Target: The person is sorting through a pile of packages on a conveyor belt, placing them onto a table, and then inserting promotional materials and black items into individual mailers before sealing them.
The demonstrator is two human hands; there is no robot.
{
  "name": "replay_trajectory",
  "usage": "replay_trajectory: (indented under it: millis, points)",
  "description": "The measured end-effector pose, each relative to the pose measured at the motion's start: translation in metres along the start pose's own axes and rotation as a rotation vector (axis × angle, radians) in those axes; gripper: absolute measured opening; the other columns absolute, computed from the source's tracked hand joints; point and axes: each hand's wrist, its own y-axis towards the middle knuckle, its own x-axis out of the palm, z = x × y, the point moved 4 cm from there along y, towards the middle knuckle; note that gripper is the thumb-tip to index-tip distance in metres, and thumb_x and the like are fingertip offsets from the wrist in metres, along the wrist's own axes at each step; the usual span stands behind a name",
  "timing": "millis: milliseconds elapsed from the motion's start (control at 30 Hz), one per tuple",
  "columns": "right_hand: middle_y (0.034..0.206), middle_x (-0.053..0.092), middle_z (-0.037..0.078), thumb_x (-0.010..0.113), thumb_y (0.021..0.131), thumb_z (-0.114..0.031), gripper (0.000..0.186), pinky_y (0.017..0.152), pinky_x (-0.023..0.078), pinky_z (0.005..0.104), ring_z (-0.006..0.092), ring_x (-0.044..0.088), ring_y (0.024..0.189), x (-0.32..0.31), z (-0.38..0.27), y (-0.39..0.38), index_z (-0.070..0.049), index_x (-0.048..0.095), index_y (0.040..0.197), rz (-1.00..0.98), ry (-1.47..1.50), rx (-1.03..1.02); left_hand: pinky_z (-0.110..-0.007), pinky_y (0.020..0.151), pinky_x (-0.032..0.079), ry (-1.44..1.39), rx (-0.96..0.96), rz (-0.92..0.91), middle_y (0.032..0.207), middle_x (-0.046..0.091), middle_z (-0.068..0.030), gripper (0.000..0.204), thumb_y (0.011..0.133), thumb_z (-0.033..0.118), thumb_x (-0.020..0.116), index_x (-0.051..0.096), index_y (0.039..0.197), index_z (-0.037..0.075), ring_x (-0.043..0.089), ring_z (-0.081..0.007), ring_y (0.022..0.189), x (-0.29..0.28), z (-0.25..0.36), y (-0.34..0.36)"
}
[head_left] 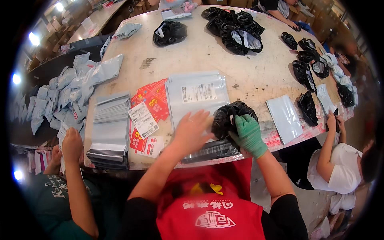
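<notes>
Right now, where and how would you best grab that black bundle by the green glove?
I'd pinch the folds on the left side of the black bundle, coming from the left with the bare left hand. The gloved right hand grips the right side, while the left side is exposed. Its crumpled, rounded shape shows no handle, so gathering several folds would probably hold best.

The wearer's two hands have one green glove and one black plastic bundle. Three grey mailer stacks lie nearby.
</notes>
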Motion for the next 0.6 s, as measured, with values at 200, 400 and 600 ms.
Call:
replay_trajectory:
  millis: [200, 400, 600]
  points:
    - [0.087, 0.062, 0.017, 0.062, 0.078, -0.007, 0.028, 0.069, 0.05, 0.0403, 0.036, 0.061, 0.077, -0.045, 0.036, -0.029, 0.0, 0.059, 0.105, 0.514, 0.198, 0.422, -0.053, 0.111, 0.019, 0.192, 0.005, -0.158, 0.144, 0.036, -0.0201, 0.07, 0.08, 0.037, 0.067, 0.041, 0.135, 0.0, 0.029, -0.0339, 0.137, 0.031, 0.025, -0.002]
    - [0.089, 0.066, 0.015, 0.064, 0.081, -0.011, 0.032, 0.07, 0.051, 0.0333, 0.0236, 0.064, 0.076, -0.099, -0.041, -0.049, 0.003, 0.056, 0.109, 0.67, 0.315, 0.585, -0.04, 0.073, 0.048, 0.137, 0.043, -0.02, 0.09, 0.054, -0.0123, 0.027, 0.069, 0.004, 0.061, 0.062, 0.096, 0.004, 0.054, -0.0294, 0.085, 0.022, 0.017, -0.013]
    - [0.111, 0.06, 0.022, 0.068, 0.072, -0.011, 0.062, 0.07, 0.053, 0.0414, 0.0325, 0.064, 0.083, 0.001, -0.1, -0.027, 0.004, 0.044, 0.127, 0.121, 0.053, 0.059, -0.032, 0.065, 0.048, -0.637, -0.415, 0.102, 0.077, 0.056, -0.0096, 0.021, 0.078, 0.001, 0.06, 0.068, 0.098, 0.0, 0.056, -0.0239, 0.073, 0.021, -0.039, 0.001]
